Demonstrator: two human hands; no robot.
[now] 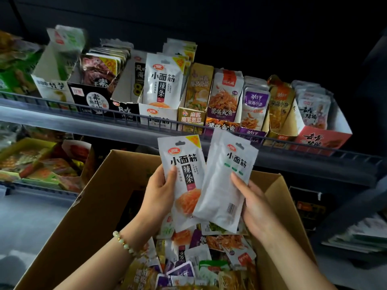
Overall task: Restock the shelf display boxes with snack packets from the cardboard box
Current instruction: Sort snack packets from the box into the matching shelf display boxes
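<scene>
Head view | step: two picks held over the cardboard box [100,206] | my left hand [159,193] grips the face-out packet [184,172]; my right hand [254,208] grips the back-out packet [226,185], edges overlapping | next, I judge: turn that one, slot both into the matching display box [158,114] at the front edge of the shelf [62,117].
</scene>
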